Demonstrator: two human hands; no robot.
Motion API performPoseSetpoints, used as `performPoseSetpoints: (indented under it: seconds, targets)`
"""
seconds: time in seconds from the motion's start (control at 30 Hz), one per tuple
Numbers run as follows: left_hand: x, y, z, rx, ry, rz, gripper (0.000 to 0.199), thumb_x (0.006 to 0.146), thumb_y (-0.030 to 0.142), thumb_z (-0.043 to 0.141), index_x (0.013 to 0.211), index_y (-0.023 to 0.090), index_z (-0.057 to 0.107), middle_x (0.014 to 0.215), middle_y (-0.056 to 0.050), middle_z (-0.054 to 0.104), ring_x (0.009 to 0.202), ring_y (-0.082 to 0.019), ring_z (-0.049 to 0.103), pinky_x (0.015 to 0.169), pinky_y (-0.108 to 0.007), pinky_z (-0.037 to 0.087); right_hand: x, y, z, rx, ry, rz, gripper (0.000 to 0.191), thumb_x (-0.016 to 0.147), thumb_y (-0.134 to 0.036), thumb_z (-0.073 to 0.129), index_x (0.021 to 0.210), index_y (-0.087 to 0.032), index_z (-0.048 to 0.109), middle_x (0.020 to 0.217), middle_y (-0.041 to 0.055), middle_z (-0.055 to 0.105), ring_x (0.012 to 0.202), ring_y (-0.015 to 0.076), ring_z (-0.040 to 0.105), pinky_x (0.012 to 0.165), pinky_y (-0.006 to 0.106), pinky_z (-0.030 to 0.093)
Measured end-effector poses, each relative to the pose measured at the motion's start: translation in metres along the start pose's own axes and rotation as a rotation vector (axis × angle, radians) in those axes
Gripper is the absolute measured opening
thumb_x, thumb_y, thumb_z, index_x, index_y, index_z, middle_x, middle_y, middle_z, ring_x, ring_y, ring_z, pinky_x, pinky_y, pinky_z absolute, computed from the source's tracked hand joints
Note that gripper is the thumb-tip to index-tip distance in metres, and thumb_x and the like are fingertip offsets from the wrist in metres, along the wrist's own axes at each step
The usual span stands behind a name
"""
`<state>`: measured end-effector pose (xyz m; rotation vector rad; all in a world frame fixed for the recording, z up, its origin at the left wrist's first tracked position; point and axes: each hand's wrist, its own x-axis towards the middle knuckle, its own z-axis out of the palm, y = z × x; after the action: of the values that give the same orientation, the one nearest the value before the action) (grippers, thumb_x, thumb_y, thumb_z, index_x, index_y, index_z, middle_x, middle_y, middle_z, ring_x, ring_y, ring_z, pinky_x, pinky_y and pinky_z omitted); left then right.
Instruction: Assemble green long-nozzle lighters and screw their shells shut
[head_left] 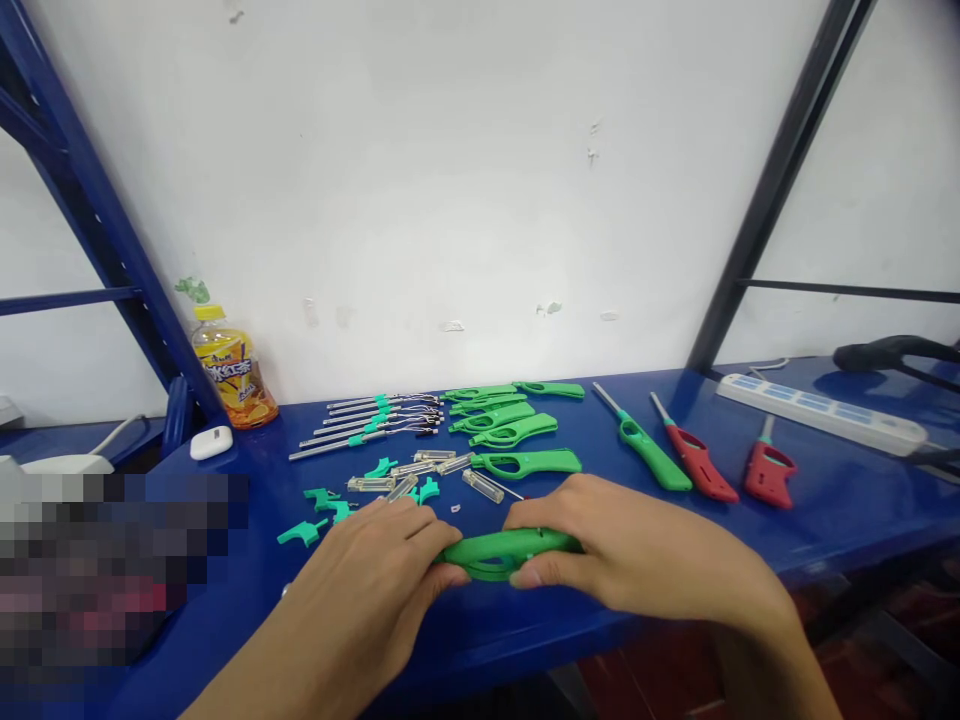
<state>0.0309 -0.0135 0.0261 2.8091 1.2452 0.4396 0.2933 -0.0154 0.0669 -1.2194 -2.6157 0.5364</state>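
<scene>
Both of my hands hold one green plastic lighter casing (pixel 495 550) above the front of the blue table. My left hand (pixel 382 565) pinches its left end, and my right hand (pixel 581 545) grips its right end between thumb and fingers. Behind them lie several green casing halves (pixel 532 462). To the left of these are metal tubes with wires (pixel 337 443). Clear rectangular tanks (pixel 484 486) and teal triggers (pixel 302 532) are scattered just beyond my left hand.
A green lighter (pixel 652 455), a long red lighter (pixel 697 463) and a short red lighter (pixel 770 472) lie at right, before a white power strip (pixel 825 410). At left stand a drink bottle (pixel 236 375) and a white earbud case (pixel 211 443). A white wall (pixel 465 200) rises behind.
</scene>
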Motion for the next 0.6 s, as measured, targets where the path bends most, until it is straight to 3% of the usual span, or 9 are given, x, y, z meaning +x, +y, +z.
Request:
performPoseSetpoints:
  seconds: [0.17,0.3,0.37,0.47,0.53,0.6]
  targets:
    - [0.005,0.002,-0.002,-0.016,-0.022,0.032,0.02,0.105,0.018,0.047,0.094,0.022,0.063,0.09,-0.003,0.069,0.079,-0.024,0.061,0.074,-0.038,0.044,0.002,0.002,0.001,-0.017,-0.015,-0.035,0.037,0.103,-0.057,0.058,0.102,-0.025,0.076,0.086,-0.001,0.075,0.082,0.0205,0.066,0.073,0.032,0.042]
    - [0.008,0.004,0.003,-0.013,0.015,0.061,0.019,0.107,0.021,0.049,0.096,0.023,0.065,0.093,-0.003,0.071,0.081,-0.024,0.064,0.075,-0.038,0.047,0.0,0.006,-0.001,-0.043,0.002,-0.016,0.037,0.103,-0.058,0.058,0.102,-0.026,0.077,0.086,-0.0008,0.076,0.08,0.0209,0.065,0.073,0.033,0.042]
    - [0.01,0.004,0.007,0.046,0.124,0.097,0.018,0.108,0.026,0.05,0.113,0.024,0.067,0.108,-0.005,0.075,0.096,-0.026,0.068,0.085,-0.041,0.05,-0.003,0.011,-0.005,-0.037,0.023,0.005,0.036,0.103,-0.058,0.059,0.103,-0.027,0.077,0.086,-0.0011,0.076,0.08,0.0211,0.065,0.074,0.033,0.042]
    - [0.011,-0.002,0.007,0.207,0.342,0.113,0.043,0.108,0.035,0.052,0.149,0.025,0.05,0.139,-0.01,0.068,0.128,-0.033,0.06,0.104,-0.05,0.046,-0.011,0.024,-0.013,0.003,0.085,0.044,0.032,0.103,-0.056,0.059,0.106,-0.029,0.078,0.095,-0.0009,0.078,0.085,0.0221,0.067,0.079,0.033,0.044]
    - [0.009,-0.01,0.002,0.306,0.437,0.085,0.056,0.107,0.039,0.054,0.157,0.021,0.04,0.146,-0.014,0.064,0.135,-0.037,0.055,0.106,-0.054,0.045,-0.02,0.033,-0.019,0.029,0.119,0.082,0.031,0.102,-0.055,0.06,0.106,-0.03,0.078,0.103,-0.0006,0.079,0.089,0.0229,0.068,0.081,0.033,0.046]
    - [0.008,-0.02,-0.003,0.37,0.492,0.073,0.052,0.106,0.038,0.055,0.153,0.018,0.047,0.143,-0.015,0.066,0.133,-0.039,0.057,0.103,-0.055,0.045,-0.029,0.04,-0.023,0.053,0.158,0.128,0.03,0.101,-0.054,0.061,0.107,-0.031,0.079,0.108,-0.0003,0.078,0.092,0.0238,0.069,0.082,0.034,0.047]
